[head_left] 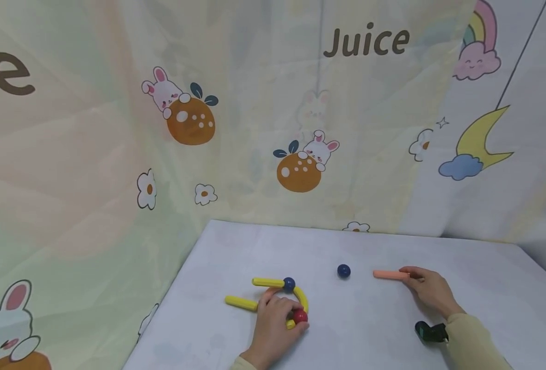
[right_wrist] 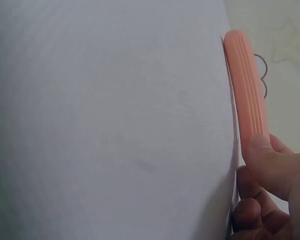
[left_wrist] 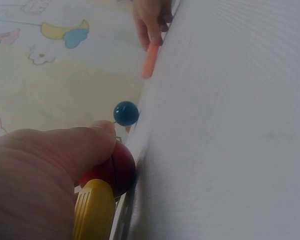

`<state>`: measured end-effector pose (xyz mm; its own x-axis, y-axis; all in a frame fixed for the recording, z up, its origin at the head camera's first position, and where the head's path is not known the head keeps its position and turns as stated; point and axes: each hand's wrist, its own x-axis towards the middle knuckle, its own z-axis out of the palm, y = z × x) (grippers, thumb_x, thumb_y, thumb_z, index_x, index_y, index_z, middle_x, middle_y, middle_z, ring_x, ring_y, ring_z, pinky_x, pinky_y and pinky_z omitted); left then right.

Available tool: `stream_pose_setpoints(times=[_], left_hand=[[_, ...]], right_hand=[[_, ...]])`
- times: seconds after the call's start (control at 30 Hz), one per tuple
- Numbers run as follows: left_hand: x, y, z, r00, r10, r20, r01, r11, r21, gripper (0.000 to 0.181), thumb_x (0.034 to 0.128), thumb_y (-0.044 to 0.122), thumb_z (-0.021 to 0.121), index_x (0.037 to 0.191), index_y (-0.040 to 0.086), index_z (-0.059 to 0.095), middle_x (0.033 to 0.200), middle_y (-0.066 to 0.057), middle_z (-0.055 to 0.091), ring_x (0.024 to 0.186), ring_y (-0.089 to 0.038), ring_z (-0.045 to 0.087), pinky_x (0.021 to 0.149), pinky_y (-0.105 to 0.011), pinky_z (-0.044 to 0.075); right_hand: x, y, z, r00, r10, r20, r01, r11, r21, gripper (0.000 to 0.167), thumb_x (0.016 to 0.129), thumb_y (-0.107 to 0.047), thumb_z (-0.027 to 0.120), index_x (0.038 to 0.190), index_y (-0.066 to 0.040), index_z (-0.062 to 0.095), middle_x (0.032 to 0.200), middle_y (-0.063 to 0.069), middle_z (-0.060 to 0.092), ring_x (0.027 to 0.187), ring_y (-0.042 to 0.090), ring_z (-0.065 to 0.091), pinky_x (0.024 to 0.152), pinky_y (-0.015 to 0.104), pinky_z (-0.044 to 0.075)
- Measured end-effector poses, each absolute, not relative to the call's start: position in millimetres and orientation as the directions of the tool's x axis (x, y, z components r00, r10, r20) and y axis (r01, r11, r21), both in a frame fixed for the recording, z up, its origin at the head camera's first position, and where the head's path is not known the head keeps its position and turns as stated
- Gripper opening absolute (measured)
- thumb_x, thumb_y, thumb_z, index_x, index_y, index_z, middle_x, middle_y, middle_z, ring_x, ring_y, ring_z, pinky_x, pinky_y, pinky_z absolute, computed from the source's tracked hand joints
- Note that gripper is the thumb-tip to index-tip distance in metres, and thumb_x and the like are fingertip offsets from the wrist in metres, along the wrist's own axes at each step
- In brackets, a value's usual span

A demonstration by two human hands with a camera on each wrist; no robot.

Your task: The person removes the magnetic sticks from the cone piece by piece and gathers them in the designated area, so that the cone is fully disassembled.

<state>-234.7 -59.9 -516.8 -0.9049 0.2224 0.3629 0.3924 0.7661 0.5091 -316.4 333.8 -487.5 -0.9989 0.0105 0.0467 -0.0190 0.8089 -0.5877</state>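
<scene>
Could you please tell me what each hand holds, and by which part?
Right hand: orange stick, by its right end. Left hand: joined pieces, by the red ball.

Surface [head_left: 347,329]: plain white, both far corners in my sight.
Left part: two straight sticks, both yellow; the farther one [head_left: 268,282] meets a blue ball [head_left: 289,284], the nearer one [head_left: 241,303] runs behind the left fingers [head_left: 283,304]; a curved yellow stick [head_left: 302,298] and a red ball [head_left: 300,316] alongside.
Middle: a loose ball [head_left: 344,271], dark blue.
Right part: an orange stick [head_left: 386,275], held; whether touching, I can't tell.
</scene>
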Motion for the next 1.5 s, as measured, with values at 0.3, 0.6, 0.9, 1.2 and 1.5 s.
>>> stream_pose_setpoints(times=[0.3,0.6,0.9,1.2,1.5], left_hand=[[-233.3,-59.5,-515.4,-0.911,0.226,0.344,0.385,0.764,0.518,0.03,0.0773,0.041,0.081,0.101,0.03,0.066,0.096,0.02,0.063,0.102,-0.007,0.053,0.111,-0.051,0.022],[-232.8,-54.7,-515.8,-0.909,0.272,0.316,0.409,0.727,0.551,0.03,0.0782,0.045,0.08,0.102,0.033,0.066,0.09,0.024,0.058,0.097,-0.002,0.052,0.112,-0.05,0.02],[-228.9,-55.1,-513.0,-0.877,0.312,0.367,0.474,0.691,0.545,0.015,0.0807,0.037,0.079,0.086,0.032,0.066,0.079,0.024,0.053,0.107,-0.008,0.052,0.11,-0.051,0.022],[-225.6,-53.1,-512.3,-0.853,0.342,0.395,0.514,0.688,0.513,0.015,0.0821,0.026,0.072,0.097,0.026,0.068,0.089,0.02,0.061,0.087,0.0,0.05,0.077,-0.022,0.044],[-222.8,-52.6,-505.8,-0.881,0.382,0.279,0.471,0.655,0.591,0.017,0.0827,0.019,0.07,0.098,0.025,0.067,0.086,0.019,0.057,0.078,0.001,0.045,0.067,-0.016,0.04]], right_hand=[[-316.9,333.3,-491.2,-0.996,0.033,0.088,-0.017,0.852,-0.523,0.035,0.097,-0.019,0.059,0.126,0.001,0.061,0.124,0.031,0.057,0.113,0.049,0.05,0.089,0.061,0.04],[-303.2,331.2,-496.6,-0.973,0.187,0.137,0.078,0.82,-0.568,0.052,0.094,-0.026,0.061,0.129,0.01,0.05,0.105,0.027,0.057,0.093,0.04,0.054,0.073,0.047,0.042],[-272.1,226.4,-489.0,-0.931,0.246,0.271,-0.013,0.717,-0.697,0.02,0.09,-0.013,0.063,0.107,-0.004,0.068,0.088,0.007,0.057,0.07,0.016,0.049,0.059,0.028,0.038],[-265.3,136.7,-490.5,-0.994,-0.032,0.108,-0.101,0.683,-0.724,0.025,0.087,-0.015,0.07,0.112,-0.014,0.068,0.101,-0.001,0.067,0.08,0.011,0.056,0.068,0.028,0.046],[-279.9,97.6,-493.0,-0.986,-0.084,0.143,-0.162,0.656,-0.737,0.043,0.082,-0.02,0.079,0.122,-0.017,0.065,0.108,-0.002,0.067,0.101,0.021,0.06,0.087,0.043,0.052]])
